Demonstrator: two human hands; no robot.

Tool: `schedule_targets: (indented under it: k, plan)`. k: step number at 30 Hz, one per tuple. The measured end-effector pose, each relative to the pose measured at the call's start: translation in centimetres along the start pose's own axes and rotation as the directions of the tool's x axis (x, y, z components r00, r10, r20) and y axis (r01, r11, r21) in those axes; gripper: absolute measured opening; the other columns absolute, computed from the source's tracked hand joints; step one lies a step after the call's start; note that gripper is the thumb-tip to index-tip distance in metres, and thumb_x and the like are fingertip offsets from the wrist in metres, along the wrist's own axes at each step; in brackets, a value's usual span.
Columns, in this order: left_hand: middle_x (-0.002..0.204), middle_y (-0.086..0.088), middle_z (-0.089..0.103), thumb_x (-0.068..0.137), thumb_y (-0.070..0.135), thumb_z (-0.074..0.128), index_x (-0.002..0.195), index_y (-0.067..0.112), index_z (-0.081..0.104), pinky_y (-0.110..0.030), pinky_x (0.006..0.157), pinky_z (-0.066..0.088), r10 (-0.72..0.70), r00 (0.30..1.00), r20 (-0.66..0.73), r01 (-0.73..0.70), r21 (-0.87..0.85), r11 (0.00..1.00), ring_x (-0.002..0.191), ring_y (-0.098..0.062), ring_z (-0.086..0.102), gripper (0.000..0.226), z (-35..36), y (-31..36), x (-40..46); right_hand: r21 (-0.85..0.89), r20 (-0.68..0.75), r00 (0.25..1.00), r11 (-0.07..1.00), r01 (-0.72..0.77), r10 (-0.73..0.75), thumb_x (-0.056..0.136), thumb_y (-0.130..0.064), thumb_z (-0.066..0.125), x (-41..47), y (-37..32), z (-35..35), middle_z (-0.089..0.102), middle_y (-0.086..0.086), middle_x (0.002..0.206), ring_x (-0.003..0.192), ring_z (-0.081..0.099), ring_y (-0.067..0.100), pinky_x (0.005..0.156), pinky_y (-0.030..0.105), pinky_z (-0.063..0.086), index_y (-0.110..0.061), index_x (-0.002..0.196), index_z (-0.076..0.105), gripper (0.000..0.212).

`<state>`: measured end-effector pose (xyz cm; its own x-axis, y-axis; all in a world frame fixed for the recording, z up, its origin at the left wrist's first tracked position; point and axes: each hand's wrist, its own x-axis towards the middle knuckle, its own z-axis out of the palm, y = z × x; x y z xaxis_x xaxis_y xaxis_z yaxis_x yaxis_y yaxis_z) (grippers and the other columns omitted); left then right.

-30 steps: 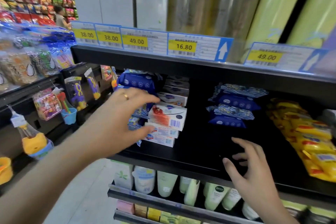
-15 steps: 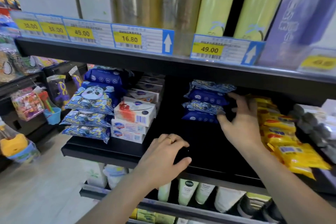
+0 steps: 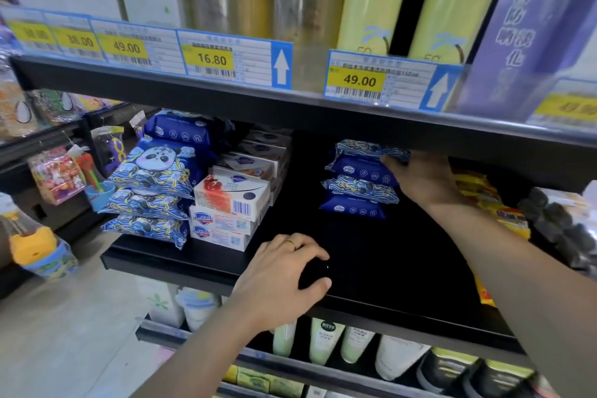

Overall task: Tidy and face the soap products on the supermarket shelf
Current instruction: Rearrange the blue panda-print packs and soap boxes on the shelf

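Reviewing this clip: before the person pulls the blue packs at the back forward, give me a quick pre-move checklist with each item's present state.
1. Right hand on the blue pack stack: ok, fingers reach its right side near the top.
2. Firm hold on a pack: cannot tell, fingertips are partly hidden behind the packs.
3. Shelf bare in front of the stack: ok, nothing lies there.
4. Left hand out of the path: ok, it rests at the shelf's front edge, left of the stack.
5. Soap boxes squared up: not ok, the top box sits skewed.
6. Yellow packs beside the right wrist: cannot tell whether they touch.
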<state>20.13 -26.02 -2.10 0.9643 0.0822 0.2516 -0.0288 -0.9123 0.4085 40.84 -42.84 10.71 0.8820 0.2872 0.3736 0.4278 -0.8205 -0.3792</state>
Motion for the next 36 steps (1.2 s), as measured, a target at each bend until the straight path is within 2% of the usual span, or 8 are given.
schedule_targets:
  k: [7,10,13,17,23,31,33,36]
  plan:
    - [0.13,0.036,0.05,0.086,0.075,0.049,0.13,0.051,0.056,-0.022,0.105,0.03,-0.057,0.998,0.022,0.059,-0.143,0.988,0.124,0.011,0.038,0.051,-0.4,-0.1,0.0,0.108,-0.246,0.963,0.984,0.142,-0.112,0.098,-0.029,0.069,-4.0,0.3,0.2,0.067,0.02,0.131,0.124,0.057,0.036,0.108,0.031,0.037,-0.008,0.13,0.07,0.038]
    - [0.123,0.037,0.059,0.085,0.08,0.049,0.127,0.058,0.055,-0.023,0.103,0.036,-0.141,0.989,0.042,0.147,-0.373,0.916,0.124,0.013,0.045,0.048,-1.1,0.0,-0.1,0.26,-0.369,0.907,0.914,0.31,-0.203,0.091,-0.013,0.077,-8.9,0.6,0.4,0.059,0.011,0.14,0.129,0.051,0.012,0.109,0.004,0.027,-0.02,0.136,0.068,0.046]
    - [0.115,0.03,0.07,0.081,0.083,0.048,0.121,0.057,0.061,-0.025,0.102,0.041,-0.24,0.969,0.065,0.223,-0.65,0.726,0.114,0.012,0.059,0.049,-2.4,1.0,-0.3,0.296,-0.396,0.878,0.868,0.399,-0.269,0.086,-0.006,0.079,-13.6,1.1,1.9,0.053,0.007,0.146,0.129,0.042,-0.015,0.107,0.0,0.028,-0.023,0.137,0.066,0.055]
    - [0.106,0.019,0.078,0.069,0.087,0.054,0.124,0.038,0.065,-0.024,0.094,0.045,-0.317,0.939,0.136,0.292,-0.803,0.519,0.097,-0.002,0.075,0.075,-4.1,2.9,0.0,0.312,-0.4,0.868,0.847,0.43,-0.293,0.087,-0.005,0.075,-18.1,1.4,4.0,0.047,0.004,0.153,0.135,0.049,0.008,0.111,0.012,0.037,-0.025,0.139,0.063,0.057]
    - [0.112,0.001,0.08,0.083,0.045,0.083,0.12,0.022,0.072,-0.036,0.082,0.064,-0.274,0.911,0.309,0.377,-0.892,0.249,0.104,-0.016,0.077,0.045,-4.2,4.1,-1.0,0.374,-0.408,0.845,0.781,0.5,-0.345,0.091,-0.011,0.066,-21.3,0.8,5.1,0.039,0.002,0.159,0.14,0.05,0.019,0.107,0.028,0.049,-0.029,0.147,0.055,0.06]
    - [0.113,0.0,0.079,0.091,0.016,0.08,0.121,0.02,0.065,-0.032,0.081,0.065,-0.28,0.941,0.188,0.276,-0.908,0.317,0.102,-0.02,0.078,0.033,-3.5,2.9,-2.2,0.53,-0.15,0.973,0.817,0.227,-0.173,0.087,-0.024,0.079,-22.5,0.8,3.5,0.031,-0.019,0.156,0.12,0.059,0.009,0.086,0.025,0.055,-0.049,0.154,0.033,0.086]
    - [0.116,0.0,0.079,0.091,0.012,0.08,0.123,0.022,0.064,-0.032,0.082,0.064,-0.251,0.955,0.159,0.237,-0.918,0.319,0.105,-0.02,0.077,0.037,-3.4,2.6,-2.4,0.637,-0.114,0.99,0.758,0.138,-0.085,0.093,-0.026,0.073,-22.5,0.8,2.7,0.042,-0.021,0.146,0.107,0.064,0.011,0.079,0.024,0.055,-0.052,0.15,0.038,0.072]
    - [0.118,0.0,0.078,0.084,0.014,0.088,0.121,0.031,0.066,-0.028,0.082,0.062,-0.199,0.975,0.095,0.154,-0.939,0.309,0.107,-0.019,0.076,0.046,-3.3,2.1,-2.5,0.781,0.08,0.986,0.605,-0.152,0.144,0.093,-0.057,0.065,-21.7,0.2,0.9,0.062,-0.022,0.125,0.083,0.07,0.011,0.072,0.029,0.051,-0.061,0.129,0.054,0.038]
